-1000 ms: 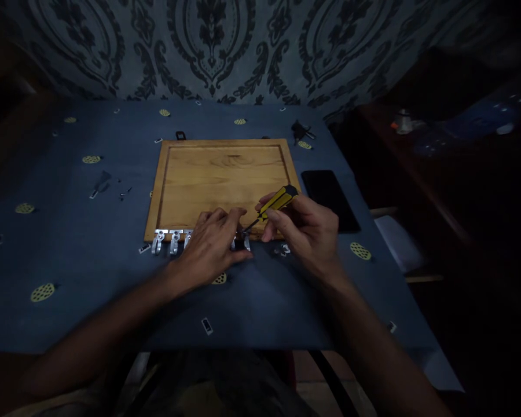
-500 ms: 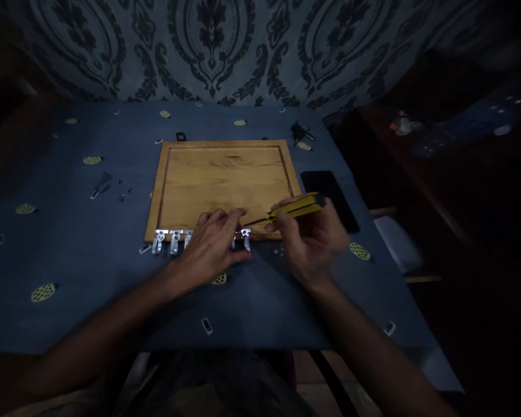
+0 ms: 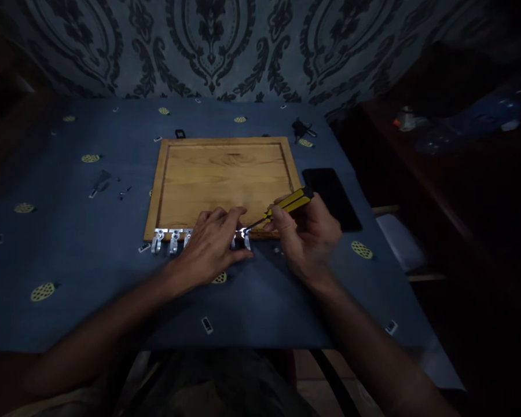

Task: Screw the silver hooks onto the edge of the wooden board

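Head view: since half a second ago, I see the yellow-and-black screwdriver [image 3: 289,202] tipped steeper, its tip now down at the right end of the hook strip [image 3: 174,233] – back at the fastening point, I judge, so driving can carry on.
Right hand [image 3: 312,234]: closed around the screwdriver's handle, right of the strip.
Left hand [image 3: 211,237]: unmoved, laid over the strip's middle with thumb and forefinger spread near its right end. It seems to steady the strip; whether the fingers pinch it, I cannot tell.
Hook strip: along the near edge of the wooden board [image 3: 226,179] – bright silvery metal, curved hooks hanging over that edge, the middle ones hidden from me.
Board: pale, grained wood with a raised frame, flat on the blue tablecloth [image 3: 113,278], left of a dark slab [image 3: 330,197].
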The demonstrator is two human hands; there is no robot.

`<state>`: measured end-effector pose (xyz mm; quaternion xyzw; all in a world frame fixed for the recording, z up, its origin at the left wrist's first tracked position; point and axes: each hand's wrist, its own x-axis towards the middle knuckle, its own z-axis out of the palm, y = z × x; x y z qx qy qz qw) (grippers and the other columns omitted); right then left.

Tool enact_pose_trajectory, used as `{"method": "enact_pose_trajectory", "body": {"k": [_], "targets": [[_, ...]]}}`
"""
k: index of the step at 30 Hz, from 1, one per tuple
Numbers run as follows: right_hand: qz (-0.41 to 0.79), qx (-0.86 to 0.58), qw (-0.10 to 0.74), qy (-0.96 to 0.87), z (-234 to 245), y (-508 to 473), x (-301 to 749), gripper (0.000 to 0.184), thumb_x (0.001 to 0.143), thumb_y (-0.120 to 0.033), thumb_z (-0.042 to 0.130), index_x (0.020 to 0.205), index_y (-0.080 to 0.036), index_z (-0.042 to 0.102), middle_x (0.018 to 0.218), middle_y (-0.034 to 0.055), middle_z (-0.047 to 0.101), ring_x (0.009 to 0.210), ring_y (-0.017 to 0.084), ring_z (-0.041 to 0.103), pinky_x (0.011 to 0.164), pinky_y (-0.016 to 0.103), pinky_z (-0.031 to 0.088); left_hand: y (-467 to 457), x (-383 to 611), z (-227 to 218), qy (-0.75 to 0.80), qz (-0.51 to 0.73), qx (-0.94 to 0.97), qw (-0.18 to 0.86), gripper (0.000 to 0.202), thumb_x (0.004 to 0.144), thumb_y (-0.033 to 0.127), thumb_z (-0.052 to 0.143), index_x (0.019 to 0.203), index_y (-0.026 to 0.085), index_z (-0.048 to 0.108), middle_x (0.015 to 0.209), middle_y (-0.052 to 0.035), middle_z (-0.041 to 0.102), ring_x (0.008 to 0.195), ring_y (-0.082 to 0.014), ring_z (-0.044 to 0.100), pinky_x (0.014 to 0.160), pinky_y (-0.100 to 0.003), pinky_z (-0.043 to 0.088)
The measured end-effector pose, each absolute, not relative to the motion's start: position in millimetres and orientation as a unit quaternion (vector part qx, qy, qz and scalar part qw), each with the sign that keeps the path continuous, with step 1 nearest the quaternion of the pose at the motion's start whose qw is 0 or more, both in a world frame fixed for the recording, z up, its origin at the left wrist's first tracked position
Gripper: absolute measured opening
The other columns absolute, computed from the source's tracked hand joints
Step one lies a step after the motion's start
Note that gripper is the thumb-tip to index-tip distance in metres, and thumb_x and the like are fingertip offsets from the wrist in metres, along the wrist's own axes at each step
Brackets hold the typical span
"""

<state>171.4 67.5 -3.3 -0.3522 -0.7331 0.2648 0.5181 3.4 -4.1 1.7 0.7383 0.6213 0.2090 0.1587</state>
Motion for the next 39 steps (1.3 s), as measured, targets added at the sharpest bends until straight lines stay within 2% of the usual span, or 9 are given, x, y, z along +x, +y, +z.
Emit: {"method": "enact_pose_trajectory", "body": {"k": [6,11,15,17,20,24,29,33,39], "targets": [[0.281,-0.344,0.508,-0.738,-4,70,173,0.015,0.091,-0.034,0.068,0.084,-0.025,0.058,0.07,-0.0011,0.061,0.061,0.016,0.061,0.056,0.032,0.05,-3,3,2,0.625,0.207,0.735,0.162,0.07,0.082,0.034,0.083,0.136,0.016,0.043,0.113,-0.0087,0.069,0.111,-0.0298,0.06,0.096,-0.043,0.042],[0.4,-0.334,0.47,-0.712,9,68,171,0.019,0.086,-0.037,0.073,0.085,-0.023,0.062,0.08,-0.0016,0.067,0.054,0.01,0.06,0.052,0.026,0.052,-2,4,3,0.631,0.202,0.729,0.172,0.07,0.08,0.036,0.084,0.135,0.018,0.044,0.111,-0.0072,0.069,0.111,-0.0302,0.06,0.096,-0.043,0.042],[0.49,-0.308,0.436,-0.689,19,69,174,0.026,0.085,-0.037,0.075,0.107,-0.025,0.068,0.091,-0.0016,0.072,0.053,0.008,0.063,0.055,0.024,0.055,-2,3,4,0.632,0.202,0.727,0.177,0.066,0.08,0.035,0.084,0.131,0.018,0.045,0.11,-0.0066,0.069,0.108,-0.0295,0.06,0.095,-0.042,0.042],[0.499,-0.288,0.415,-0.705,21,71,177,0.029,0.088,-0.038,0.072,0.114,-0.026,0.07,0.085,-0.002,0.073,0.058,0.01,0.067,0.062,0.026,0.058,-3,3,5,0.626,0.206,0.73,0.181,0.066,0.08,0.032,0.084,0.132,0.019,0.044,0.108,-0.0052,0.069,0.108,-0.0291,0.06,0.094,-0.042,0.042],[0.479,-0.275,0.407,-0.728,21,74,179,0.016,0.091,-0.035,0.069,0.103,-0.025,0.074,0.072,-0.0029,0.071,0.061,0.012,0.069,0.065,0.027,0.057,-3,4,4,0.623,0.209,0.731,0.185,0.066,0.082,0.031,0.083,0.133,0.021,0.042,0.106,-0.0034,0.069,0.109,-0.029,0.06,0.094,-0.042,0.041],[0.419,-0.301,0.44,-0.735,16,75,174,0.008,0.088,-0.03,0.073,0.088,-0.023,0.071,0.065,-0.0049,0.066,0.05,0.01,0.061,0.055,0.025,0.051,-3,4,2,0.626,0.21,0.729,0.18,0.066,0.081,0.034,0.083,0.132,0.02,0.043,0.109,-0.0052,0.068,0.11,-0.0292,0.06,0.095,-0.043,0.042],[0.268,-0.309,0.512,-0.755,5,74,165,0.026,0.082,-0.028,0.078,0.07,-0.022,0.056,0.059,-0.0063,0.054,0.052,0.01,0.053,0.052,0.026,0.044,-3,4,2,0.634,0.204,0.727,0.169,0.063,0.081,0.035,0.083,0.13,0.022,0.045,0.11,-0.0057,0.067,0.11,-0.0299,0.06,0.095,-0.043,0.043],[0.258,-0.306,0.512,-0.76,0,72,166,0.023,0.084,-0.031,0.075,0.073,-0.022,0.056,0.063,-0.0051,0.055,0.055,0.011,0.055,0.054,0.028,0.047,-3,3,2,0.627,0.208,0.732,0.167,0.065,0.081,0.035,0.084,0.131,0.022,0.045,0.111,-0.0056,0.068,0.11,-0.0302,0.06,0.094,-0.043,0.044],[0.281,-0.343,0.603,-0.664,1,67,170,0.012,0.089,-0.033,0.071,0.093,-0.025,0.064,0.082,-0.0017,0.067,0.059,0.013,0.064,0.054,0.03,0.053,-4,2,1,0.627,0.215,0.729,0.171,0.07,0.08,0.034,0.085,0.135,0.02,0.044,0.11,-0.0061,0.068,0.108,-0.0286,0.061,0.095,-0.043,0.044]]}}
